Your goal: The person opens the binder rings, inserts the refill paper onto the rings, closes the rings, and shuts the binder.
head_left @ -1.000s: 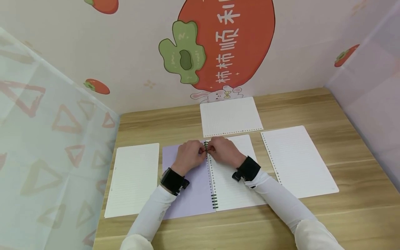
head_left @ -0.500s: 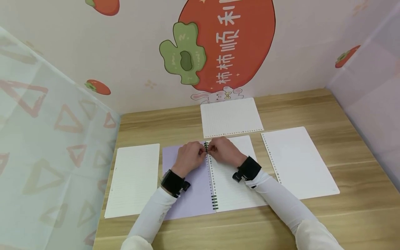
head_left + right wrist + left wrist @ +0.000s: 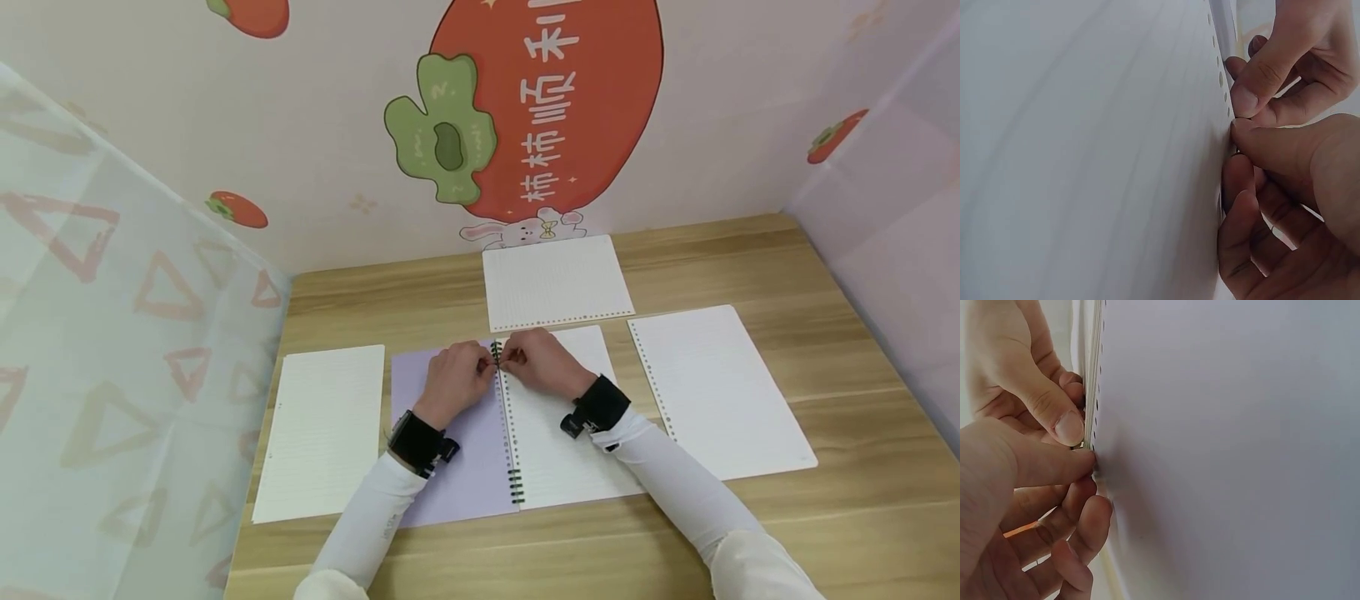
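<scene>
An open loose-leaf notebook has a purple cover on the left and white punched pages on the right. Dark green binding rings show at the spine's top and bottom. My left hand and right hand meet at the upper spine, thumbs and fingers pinching a binding ring that their fingertips mostly hide. In the left wrist view, the left thumb presses at the punched edge just below the right hand's thumb. A thin dark bit of ring shows by the right thumb.
Lined sheets lie left of the notebook and a punched sheet stack lies to its right. Another punched sheet lies behind it, by the printed back wall. All rest on a wooden table.
Both hands stay at the upper spine, with only slight finger movement. The whole view shifts a little.
</scene>
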`<action>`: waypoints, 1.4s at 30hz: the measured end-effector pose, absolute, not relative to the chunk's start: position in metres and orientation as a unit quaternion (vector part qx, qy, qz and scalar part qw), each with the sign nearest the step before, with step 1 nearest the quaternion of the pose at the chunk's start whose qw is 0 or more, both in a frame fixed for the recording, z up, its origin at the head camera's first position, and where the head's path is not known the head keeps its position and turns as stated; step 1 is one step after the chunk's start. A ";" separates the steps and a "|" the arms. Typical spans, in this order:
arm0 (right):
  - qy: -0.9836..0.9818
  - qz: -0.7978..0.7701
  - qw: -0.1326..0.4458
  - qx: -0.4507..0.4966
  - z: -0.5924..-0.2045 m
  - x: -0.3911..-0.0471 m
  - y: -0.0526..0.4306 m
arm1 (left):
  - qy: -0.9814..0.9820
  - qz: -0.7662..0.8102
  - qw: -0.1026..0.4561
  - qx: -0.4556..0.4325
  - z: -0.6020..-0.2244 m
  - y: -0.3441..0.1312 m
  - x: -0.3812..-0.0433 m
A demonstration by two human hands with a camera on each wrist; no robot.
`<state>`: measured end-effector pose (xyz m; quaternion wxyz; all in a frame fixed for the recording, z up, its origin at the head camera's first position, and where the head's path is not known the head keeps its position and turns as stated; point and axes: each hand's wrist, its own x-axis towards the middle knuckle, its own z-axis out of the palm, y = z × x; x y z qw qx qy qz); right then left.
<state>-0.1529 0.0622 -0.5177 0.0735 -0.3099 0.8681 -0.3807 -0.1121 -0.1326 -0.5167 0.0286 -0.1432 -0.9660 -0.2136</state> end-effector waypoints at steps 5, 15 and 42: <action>0.868 -0.383 0.083 -0.305 -0.525 -0.157 0.064 | -0.962 -0.232 0.026 -0.139 -0.521 -0.134 -0.113; 0.865 -0.381 0.070 -0.319 -0.524 -0.157 0.064 | -0.950 -0.280 -0.005 -0.137 -0.522 -0.143 -0.116; 0.883 -0.307 0.032 -0.354 -0.515 -0.154 0.055 | -0.961 -0.219 0.016 -0.167 -0.509 -0.135 -0.120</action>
